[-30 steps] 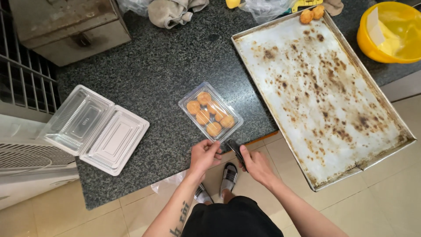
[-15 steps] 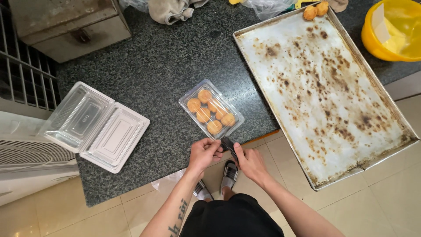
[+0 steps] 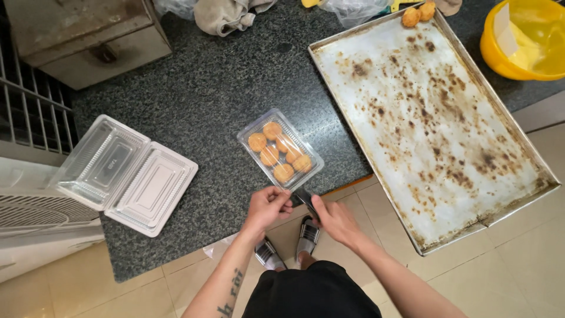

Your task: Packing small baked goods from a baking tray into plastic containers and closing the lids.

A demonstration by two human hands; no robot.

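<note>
1. The clear plastic clamshell box of round golden pastries [image 3: 281, 150] lies at the near edge of the speckled grey granite tabletop [image 3: 206, 88], long axis running diagonally away to my left.
2. My left hand [image 3: 268, 206] and right hand [image 3: 332, 221] sit just below its near corner, both curled around a small dark tool [image 3: 304, 198] touching that corner.
3. An empty open clear clamshell [image 3: 126, 174] lies left; a scorched metal baking tray [image 3: 429, 123] right.

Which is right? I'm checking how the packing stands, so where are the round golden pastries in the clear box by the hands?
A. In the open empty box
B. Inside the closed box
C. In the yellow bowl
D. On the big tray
B: the golden pastries sit inside the closed clear box, at whose near end both hands work.
</note>
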